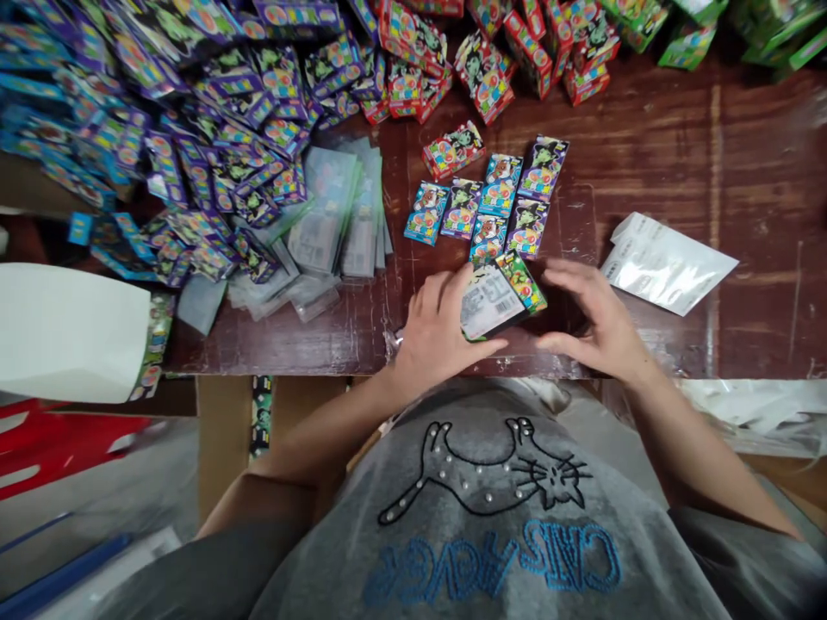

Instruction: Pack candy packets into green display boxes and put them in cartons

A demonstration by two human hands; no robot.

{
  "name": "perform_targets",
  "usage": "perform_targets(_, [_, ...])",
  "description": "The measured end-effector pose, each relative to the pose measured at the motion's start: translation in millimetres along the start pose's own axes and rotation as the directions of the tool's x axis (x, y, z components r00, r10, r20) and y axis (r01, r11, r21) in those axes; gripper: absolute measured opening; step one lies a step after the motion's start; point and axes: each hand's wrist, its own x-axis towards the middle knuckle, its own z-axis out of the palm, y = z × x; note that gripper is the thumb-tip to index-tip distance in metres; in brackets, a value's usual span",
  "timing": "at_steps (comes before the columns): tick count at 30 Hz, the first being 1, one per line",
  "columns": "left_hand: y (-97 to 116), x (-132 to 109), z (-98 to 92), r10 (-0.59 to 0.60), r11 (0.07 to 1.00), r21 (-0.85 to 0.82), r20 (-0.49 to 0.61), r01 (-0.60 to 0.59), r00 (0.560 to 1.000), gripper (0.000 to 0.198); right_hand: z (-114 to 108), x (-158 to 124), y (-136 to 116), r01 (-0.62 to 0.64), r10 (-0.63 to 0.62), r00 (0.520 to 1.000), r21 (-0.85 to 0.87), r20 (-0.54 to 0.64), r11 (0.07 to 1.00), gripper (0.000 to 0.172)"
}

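Observation:
At the table's front edge, my left hand [439, 331] grips a flat packet with a grey-and-white printed face and a barcode [494, 301]. Its thumb lies along the near side and the fingers curl over the left side. A small green box [525, 282] sits against the packet's right end. My right hand [594, 319] is just right of that box, fingers and thumb apart with nothing between them. Beyond the hands lie several small boxes: blue ones [500, 185], purple ones [543, 168] and one red box [453, 151].
Purple boxes [239, 112] are heaped at the left, red boxes [484, 73] at the back, green boxes [688, 43] at the back right. Flat clear sleeves with printed cards [323, 215] lie left of centre. A silvery-white pouch [672, 263] rests at the right.

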Motion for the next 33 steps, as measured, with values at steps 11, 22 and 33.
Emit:
perform_targets(11, [5, 34, 33.0, 0.042, 0.728, -0.684, 0.101, 0.038, 0.994, 0.071, 2, 16, 7, -0.276, 0.313, 0.945, 0.282, -0.095, 0.919, 0.028])
perform_targets(22, [-16, 44, 12.4, 0.030, 0.630, -0.776, 0.057, 0.025, 0.998, 0.026, 26, 1, 2, -0.273, 0.393, 0.903, 0.474, -0.174, 0.837, 0.034])
perform_targets(33, [-3, 69, -2.2, -0.045, 0.631, -0.765, 0.135, 0.133, 0.990, 0.025, 0, 17, -6, -0.167, 0.269, 0.940, 0.402, -0.210, 0.900, 0.038])
